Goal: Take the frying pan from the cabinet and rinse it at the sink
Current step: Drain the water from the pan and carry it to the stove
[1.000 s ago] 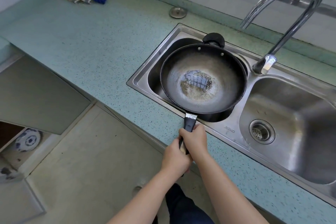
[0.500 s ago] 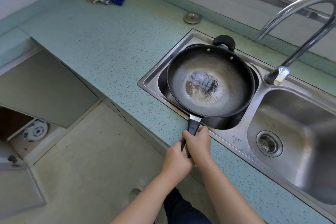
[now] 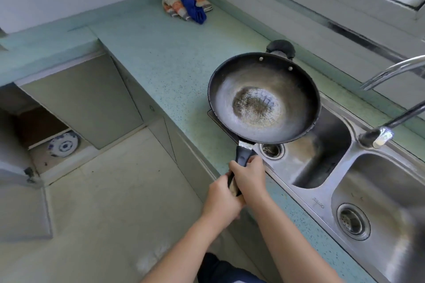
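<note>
head view: left hand point(image 3: 222, 202) and right hand point(image 3: 250, 174) both clamp the frying pan point(image 3: 264, 99) by its handle point(image 3: 243, 155), fingers curled round it, right ahead of left. the pan hangs above the countertop point(image 3: 172, 64) edge and left sink basin point(image 3: 322, 156). best to keep it level, ease it rightward under the faucet point(image 3: 391, 71), and only then free one hand.

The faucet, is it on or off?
Off: no water falls from the faucet spout above the sink.

"JINMO" on the sink rim point(image 3: 320, 210)
</note>
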A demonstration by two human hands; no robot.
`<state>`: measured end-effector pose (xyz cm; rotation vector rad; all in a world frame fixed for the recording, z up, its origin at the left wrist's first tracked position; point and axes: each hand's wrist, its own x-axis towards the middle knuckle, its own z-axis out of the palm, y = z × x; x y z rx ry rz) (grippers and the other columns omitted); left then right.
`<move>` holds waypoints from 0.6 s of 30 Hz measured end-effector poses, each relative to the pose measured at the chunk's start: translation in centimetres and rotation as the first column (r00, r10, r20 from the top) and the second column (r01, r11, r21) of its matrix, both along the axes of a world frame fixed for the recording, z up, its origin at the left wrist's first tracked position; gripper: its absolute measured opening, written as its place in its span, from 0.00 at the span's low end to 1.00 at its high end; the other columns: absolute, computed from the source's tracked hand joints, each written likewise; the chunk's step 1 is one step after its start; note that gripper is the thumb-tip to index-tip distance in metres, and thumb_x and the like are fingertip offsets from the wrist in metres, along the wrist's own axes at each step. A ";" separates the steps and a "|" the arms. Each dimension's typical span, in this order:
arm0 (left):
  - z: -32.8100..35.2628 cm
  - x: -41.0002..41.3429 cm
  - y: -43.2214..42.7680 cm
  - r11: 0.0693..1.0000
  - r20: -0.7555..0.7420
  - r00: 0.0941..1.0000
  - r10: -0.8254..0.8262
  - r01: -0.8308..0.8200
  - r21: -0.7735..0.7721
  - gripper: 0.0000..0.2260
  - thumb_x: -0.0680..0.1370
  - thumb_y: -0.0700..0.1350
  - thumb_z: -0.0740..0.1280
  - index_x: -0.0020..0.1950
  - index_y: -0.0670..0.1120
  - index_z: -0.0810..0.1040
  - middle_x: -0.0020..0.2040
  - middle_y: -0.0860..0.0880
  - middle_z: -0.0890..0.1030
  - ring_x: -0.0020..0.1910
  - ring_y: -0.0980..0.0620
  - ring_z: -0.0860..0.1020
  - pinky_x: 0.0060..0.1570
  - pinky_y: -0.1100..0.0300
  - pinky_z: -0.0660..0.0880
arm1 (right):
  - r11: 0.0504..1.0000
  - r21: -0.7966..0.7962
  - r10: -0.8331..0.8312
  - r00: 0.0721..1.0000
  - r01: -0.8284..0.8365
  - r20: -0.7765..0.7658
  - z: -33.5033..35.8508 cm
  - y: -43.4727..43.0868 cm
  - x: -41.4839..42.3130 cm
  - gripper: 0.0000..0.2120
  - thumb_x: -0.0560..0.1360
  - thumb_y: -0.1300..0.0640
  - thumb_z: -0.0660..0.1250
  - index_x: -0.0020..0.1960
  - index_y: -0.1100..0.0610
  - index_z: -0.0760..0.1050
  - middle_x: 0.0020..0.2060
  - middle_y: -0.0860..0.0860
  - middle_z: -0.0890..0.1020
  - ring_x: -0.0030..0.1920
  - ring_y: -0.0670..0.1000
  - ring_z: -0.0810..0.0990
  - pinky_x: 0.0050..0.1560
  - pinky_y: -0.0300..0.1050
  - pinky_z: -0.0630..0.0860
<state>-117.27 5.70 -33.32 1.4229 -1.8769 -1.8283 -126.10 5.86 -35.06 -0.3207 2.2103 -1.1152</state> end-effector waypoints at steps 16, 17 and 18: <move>1.8 14.4 -4.5 0.899 0.029 0.899 0.437 -0.436 -0.046 0.18 0.70 0.44 0.69 0.60 0.48 0.74 0.35 0.45 0.80 0.20 0.50 0.73 0.15 0.65 0.63 | 0.885 -0.038 0.464 0.886 -0.464 0.002 3.4 -8.3 14.6 0.14 0.69 0.59 0.68 0.44 0.60 0.63 0.33 0.50 0.69 0.31 0.47 0.68 0.30 0.41 0.64; 2.0 15.5 -4.6 0.887 0.026 0.887 0.461 -0.459 -0.047 0.18 0.70 0.44 0.69 0.60 0.49 0.74 0.34 0.46 0.79 0.20 0.50 0.73 0.15 0.65 0.63 | 0.872 -0.043 0.488 0.873 -0.488 0.001 3.6 -8.7 15.7 0.14 0.68 0.60 0.68 0.44 0.60 0.63 0.33 0.50 0.69 0.31 0.47 0.69 0.30 0.41 0.64; 2.2 16.6 -4.7 0.874 0.021 0.875 0.485 -0.483 -0.050 0.17 0.71 0.44 0.68 0.59 0.50 0.74 0.33 0.47 0.79 0.20 0.50 0.73 0.15 0.65 0.63 | 0.858 -0.047 0.511 0.859 -0.511 0.002 3.7 -9.0 17.0 0.14 0.68 0.60 0.69 0.43 0.60 0.63 0.33 0.50 0.70 0.31 0.47 0.69 0.30 0.41 0.64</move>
